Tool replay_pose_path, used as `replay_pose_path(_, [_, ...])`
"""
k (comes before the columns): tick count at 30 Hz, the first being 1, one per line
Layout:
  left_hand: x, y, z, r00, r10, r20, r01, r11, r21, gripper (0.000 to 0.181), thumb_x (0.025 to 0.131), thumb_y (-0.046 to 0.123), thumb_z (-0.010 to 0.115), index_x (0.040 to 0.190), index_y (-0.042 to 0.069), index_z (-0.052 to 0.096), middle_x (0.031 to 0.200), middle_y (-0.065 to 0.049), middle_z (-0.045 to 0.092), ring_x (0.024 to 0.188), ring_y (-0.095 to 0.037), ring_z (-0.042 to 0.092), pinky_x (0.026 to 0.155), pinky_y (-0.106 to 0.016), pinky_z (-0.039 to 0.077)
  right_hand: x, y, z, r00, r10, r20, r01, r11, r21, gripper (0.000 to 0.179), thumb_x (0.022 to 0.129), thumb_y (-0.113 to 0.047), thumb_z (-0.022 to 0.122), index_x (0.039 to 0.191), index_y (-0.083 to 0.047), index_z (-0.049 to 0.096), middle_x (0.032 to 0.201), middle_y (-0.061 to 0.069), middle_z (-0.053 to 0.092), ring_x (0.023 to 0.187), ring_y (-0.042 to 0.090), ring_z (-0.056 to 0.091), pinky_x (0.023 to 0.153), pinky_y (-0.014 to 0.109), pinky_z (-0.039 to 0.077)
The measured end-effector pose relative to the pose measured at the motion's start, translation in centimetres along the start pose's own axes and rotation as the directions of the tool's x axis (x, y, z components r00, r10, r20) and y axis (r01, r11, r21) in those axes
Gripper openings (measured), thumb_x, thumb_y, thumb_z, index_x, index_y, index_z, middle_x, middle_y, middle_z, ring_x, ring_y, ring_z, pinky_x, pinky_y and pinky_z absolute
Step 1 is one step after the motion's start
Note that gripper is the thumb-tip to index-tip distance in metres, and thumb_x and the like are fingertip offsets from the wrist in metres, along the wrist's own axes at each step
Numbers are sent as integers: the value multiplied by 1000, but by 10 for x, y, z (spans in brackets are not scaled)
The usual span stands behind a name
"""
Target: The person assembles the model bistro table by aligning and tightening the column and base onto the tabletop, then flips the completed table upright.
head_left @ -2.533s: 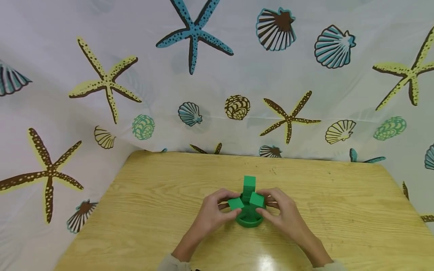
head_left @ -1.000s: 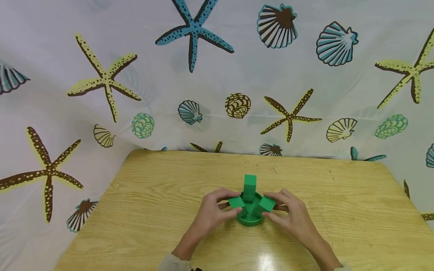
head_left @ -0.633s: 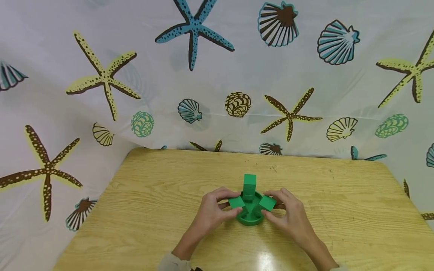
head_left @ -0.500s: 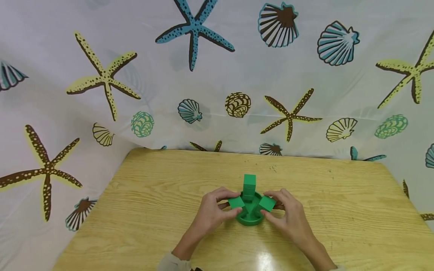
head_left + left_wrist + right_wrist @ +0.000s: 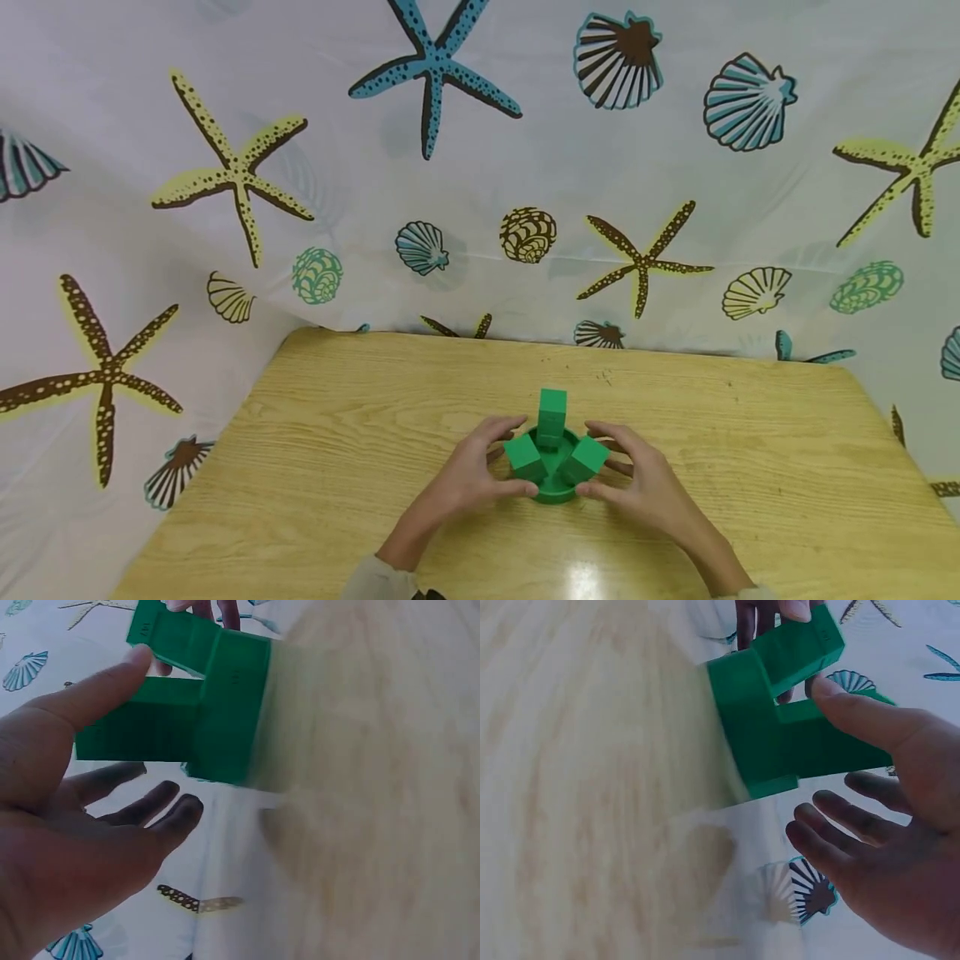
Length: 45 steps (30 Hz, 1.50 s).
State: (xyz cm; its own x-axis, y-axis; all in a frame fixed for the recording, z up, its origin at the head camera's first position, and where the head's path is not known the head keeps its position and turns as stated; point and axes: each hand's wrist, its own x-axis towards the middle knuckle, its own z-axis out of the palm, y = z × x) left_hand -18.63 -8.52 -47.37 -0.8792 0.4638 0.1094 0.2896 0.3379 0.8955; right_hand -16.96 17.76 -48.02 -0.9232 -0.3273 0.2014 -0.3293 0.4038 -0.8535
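A round green dish (image 5: pixel 555 497) stands on the table with three green rectangular blocks rising from it. The back block (image 5: pixel 552 412) is upright. The left block (image 5: pixel 525 458) and right block (image 5: pixel 587 458) lean outward to either side. My left hand (image 5: pixel 468 475) curves around the left block, fingers and thumb spread apart; in the left wrist view a gap shows between its fingers (image 5: pixel 176 814) and the left block (image 5: pixel 139 724). My right hand (image 5: pixel 637 479) is spread the same way around the right block, its fingers (image 5: pixel 832 825) below that block (image 5: pixel 832 746) in the right wrist view.
The wooden table (image 5: pixel 375 400) extends on all sides of the dish. Behind it and to the left hangs a white cloth (image 5: pixel 480 183) printed with starfish and shells.
The right block has shifted from near the middle out to the right, leaning outward. Both hands have since let go of their blocks, thumbs and fingers spreading apart.
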Motion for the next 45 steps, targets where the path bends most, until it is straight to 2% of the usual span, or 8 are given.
replay_pose_path(5, [5, -14, 5, 995, -47, 85, 51, 998, -49, 94, 73, 16, 83, 148, 6, 28, 146, -15, 33, 128, -28, 43, 100, -37, 43, 4, 9, 8, 994, -23, 103, 29, 998, -61, 84, 72, -22, 84, 143, -10, 39, 138, 11, 47, 126, 26, 45, 98, 44, 44])
replay_pose_path(16, [7, -17, 8, 998, -50, 48, 48, 998, 36, 81, 67, 8, 86, 137, 3, 46, 127, -8, 49, 115, -28, 55, 94, -33, 48, 4, 12, 16, 997, -8, 79, 16, 994, -105, 79, 72, -25, 84, 139, -10, 45, 133, 4, 53, 121, 21, 51, 98, 42, 44])
replay_pose_path(18, [5, -16, 7, 997, -68, 47, 69, 998, -10, 75, 70, 12, 85, 135, 7, 48, 127, -7, 51, 117, -27, 54, 95, -34, 47, 1, 11, 16, 998, 34, 60, -29, 995, -91, 76, 73, -33, 83, 137, -13, 48, 132, 3, 54, 121, 21, 51, 98, 39, 45])
replay_pose_path(22, [3, -10, 5, 995, -94, 42, 101, 976, -194, 65, 78, 21, 79, 134, 7, 49, 129, -8, 53, 120, -26, 51, 98, -34, 46, -6, 5, 14, 994, 111, 12, -112, 988, 103, 67, 77, -35, 79, 134, -16, 50, 132, 7, 53, 123, 26, 50, 97, 34, 46])
replay_pose_path(26, [2, -2, 5, 998, -67, 5, 65, 945, -322, 61, 82, 26, 75, 134, 5, 50, 129, -11, 53, 121, -27, 50, 97, -31, 46, -9, -4, 12, 997, 64, -41, -52, 966, 254, 60, 81, -25, 76, 134, -14, 50, 132, 11, 52, 124, 29, 48, 97, 32, 45])
replay_pose_path(33, [0, 11, 10, 993, -31, -112, -10, 937, -348, 59, 85, 29, 72, 134, 3, 50, 131, -16, 53, 121, -28, 51, 95, -30, 47, -12, -9, 13, 988, -16, -156, 50, 974, 221, 54, 79, -14, 77, 129, -11, 56, 127, 9, 56, 119, 25, 52, 93, 30, 48])
replay_pose_path(39, [1, 17, 11, 992, -44, -120, -5, 925, -380, 67, 81, 22, 76, 137, 2, 46, 136, -16, 49, 124, -28, 48, 98, -30, 45, -12, -12, 14, 962, -92, -257, 138, 977, 165, 45, 83, -5, 72, 125, -6, 59, 117, 12, 61, 114, 24, 56, 89, 32, 51])
replay_pose_path(45, [-1, 22, 12, 982, -43, -187, -21, 944, -328, 47, 83, 9, 73, 127, 0, 57, 126, -17, 56, 114, -29, 57, 90, -28, 50, -11, -25, 13, 947, -59, -315, 111, 983, 150, 40, 85, -7, 69, 125, -6, 60, 120, 11, 62, 114, 24, 57, 86, 29, 52])
